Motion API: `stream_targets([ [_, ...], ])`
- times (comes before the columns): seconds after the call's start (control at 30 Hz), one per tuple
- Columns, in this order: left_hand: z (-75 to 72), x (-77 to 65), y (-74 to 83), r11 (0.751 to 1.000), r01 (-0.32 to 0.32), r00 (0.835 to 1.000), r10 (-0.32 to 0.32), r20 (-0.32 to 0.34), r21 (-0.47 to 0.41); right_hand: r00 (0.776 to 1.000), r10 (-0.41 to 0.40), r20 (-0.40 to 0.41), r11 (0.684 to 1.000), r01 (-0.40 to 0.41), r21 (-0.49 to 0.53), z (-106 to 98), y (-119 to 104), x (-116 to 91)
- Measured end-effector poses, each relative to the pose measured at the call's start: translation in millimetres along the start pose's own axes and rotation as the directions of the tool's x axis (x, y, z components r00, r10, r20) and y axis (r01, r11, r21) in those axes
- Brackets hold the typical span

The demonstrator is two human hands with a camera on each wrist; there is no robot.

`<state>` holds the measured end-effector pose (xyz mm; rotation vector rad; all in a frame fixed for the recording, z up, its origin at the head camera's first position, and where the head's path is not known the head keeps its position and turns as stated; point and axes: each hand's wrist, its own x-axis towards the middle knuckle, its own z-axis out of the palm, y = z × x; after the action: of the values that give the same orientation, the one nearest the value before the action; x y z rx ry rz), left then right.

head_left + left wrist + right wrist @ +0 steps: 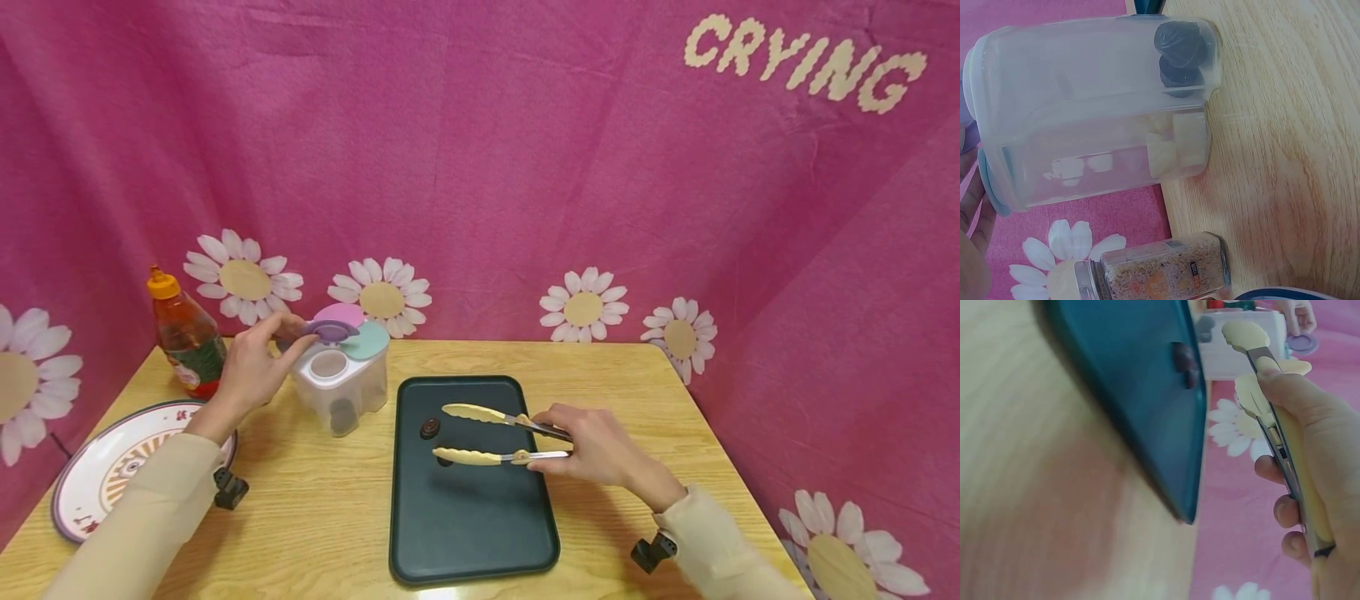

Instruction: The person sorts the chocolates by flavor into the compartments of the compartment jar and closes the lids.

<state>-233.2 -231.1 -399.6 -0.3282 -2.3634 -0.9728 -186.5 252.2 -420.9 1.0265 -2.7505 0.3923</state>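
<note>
My left hand (pixel 257 360) pinches the raised purple flap lid (pixel 330 332) of a clear, compartmented storage container (pixel 341 392). Beneath that flap, a round opening shows in the white top; the pink and teal lids lie beside it. Through the wall, dark swirled pieces (pixel 1180 53) sit at the bottom of one compartment and pale chunks (pixel 1175 144) in another. My right hand (pixel 600 446) grips kitchen tongs (pixel 517 456) with cream scalloped tips, spread apart over a dark green tray (pixel 480 533). One small dark brown round piece (pixel 430 428) lies on the tray; a second is partly hidden under the tongs.
At the back left stands a red sauce bottle (pixel 193 337) with an orange cap. A white patterned plate (pixel 90 467) lies in front of it, under the left forearm. Near the container is a jar of grains (pixel 1166 270). Pink cloth (pixel 480 167) hangs behind the wooden table (pixel 315 517).
</note>
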Motion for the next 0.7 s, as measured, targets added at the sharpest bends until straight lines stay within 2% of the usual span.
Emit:
stream_targets([
  [0.4,0.1,-0.2,-0.2,1.000,0.016,1.000,-0.016,0.013,-0.002,0.997,0.013,0.070,1.000,-0.014,0.010,29,5,-11],
  [0.7,0.1,-0.1,-0.8,1.000,0.006,1.000,-0.006,0.012,-0.006,0.996,0.001,0.092,0.999,-0.004,0.036,35,7,-9],
])
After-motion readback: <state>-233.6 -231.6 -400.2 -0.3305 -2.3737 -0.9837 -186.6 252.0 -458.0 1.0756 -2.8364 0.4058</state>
